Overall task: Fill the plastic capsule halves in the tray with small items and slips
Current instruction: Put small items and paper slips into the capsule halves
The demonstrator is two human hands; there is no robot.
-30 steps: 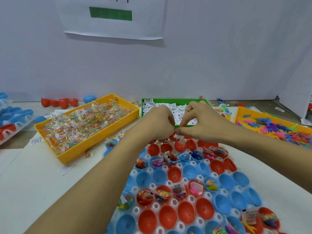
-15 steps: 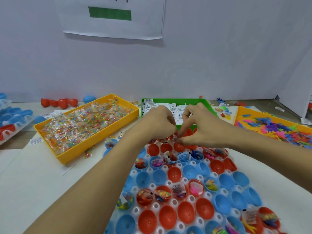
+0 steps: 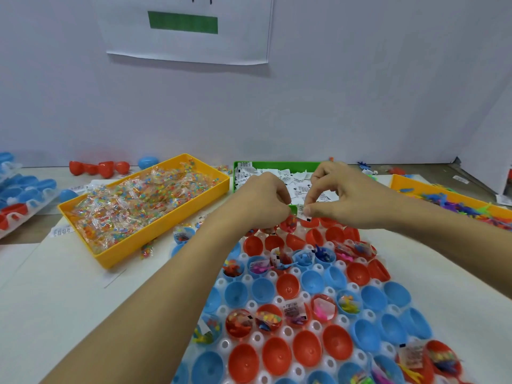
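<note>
Both hands meet above the far rows of the white tray (image 3: pixel 250 304), which lies on the worktop (image 3: pixel 69 295) holding red and blue capsule halves (image 3: pixel 288 285). The right hand (image 3: pixel 352 195) pinches a small printed slip (image 3: pixel 302 210) between thumb and fingertips; the left hand (image 3: pixel 260 200) is curled at the slip's other side, its grip unclear. Behind the tray sits the green bin (image 3: pixel 277 165) of slips

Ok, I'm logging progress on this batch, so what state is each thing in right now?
right hand: pinches a paper slip
left hand: fingers curled; any hold hidden
capsule tray: partly filled, many halves empty
left yellow tray: heaped with bead packets
green tray: holds loose slips
right yellow tray: holds coloured plastic toys
</note>
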